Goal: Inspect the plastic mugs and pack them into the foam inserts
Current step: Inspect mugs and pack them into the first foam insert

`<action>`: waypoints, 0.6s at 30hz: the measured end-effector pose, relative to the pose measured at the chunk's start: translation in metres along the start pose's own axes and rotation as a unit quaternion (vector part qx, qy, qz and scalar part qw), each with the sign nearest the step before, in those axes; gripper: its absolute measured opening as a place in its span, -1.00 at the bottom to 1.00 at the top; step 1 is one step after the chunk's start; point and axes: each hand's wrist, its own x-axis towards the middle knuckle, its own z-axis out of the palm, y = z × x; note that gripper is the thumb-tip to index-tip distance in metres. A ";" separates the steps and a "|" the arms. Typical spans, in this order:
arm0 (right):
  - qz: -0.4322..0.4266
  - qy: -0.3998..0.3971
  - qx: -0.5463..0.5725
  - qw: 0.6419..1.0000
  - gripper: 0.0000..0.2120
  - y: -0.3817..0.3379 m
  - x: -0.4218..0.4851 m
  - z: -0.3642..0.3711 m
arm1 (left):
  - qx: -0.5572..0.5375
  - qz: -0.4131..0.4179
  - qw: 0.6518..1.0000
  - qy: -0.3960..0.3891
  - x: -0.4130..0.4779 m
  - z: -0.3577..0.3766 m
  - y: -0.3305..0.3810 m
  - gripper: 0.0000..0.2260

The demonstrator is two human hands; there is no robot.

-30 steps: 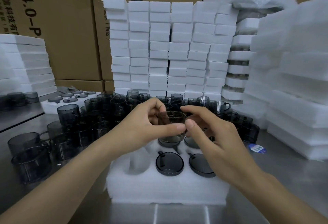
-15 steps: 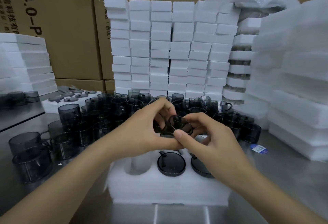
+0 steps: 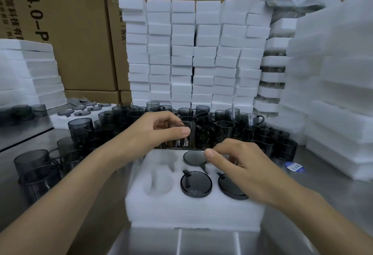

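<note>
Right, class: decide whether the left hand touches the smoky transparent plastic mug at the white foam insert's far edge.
Touching. Head view: the left hand wraps the smoky plastic mug, thumb against its wall.

The mug [image 3: 182, 135] held in the left hand [image 3: 149, 133] is smoky translucent plastic, glossy with bright streaks, like the loose mugs [image 3: 80, 126] at 10 o'clock. The foam insert [image 3: 193, 212] at 6 o'clock is white, matt, faintly grainy. The desk [image 3: 333, 194] is brushed metal with a dull sheen; cardboard boxes [image 3: 80, 32] at 11 o'clock are matt brown.
</note>
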 end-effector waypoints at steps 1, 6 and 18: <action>0.001 -0.003 -0.009 1.000 -0.46 0.001 0.000 -0.002 | 0.000 0.000 1.000 0.004 0.001 0.000 -0.002 -0.57; 0.018 -0.070 -0.019 0.997 -0.88 0.005 0.002 -0.015 | -0.001 -0.007 1.000 0.013 0.003 0.001 -0.007 -0.57; 0.045 -0.094 -0.038 0.994 -0.63 0.011 0.002 -0.021 | 0.017 -0.030 0.999 -0.028 0.002 -0.006 -0.011 -0.56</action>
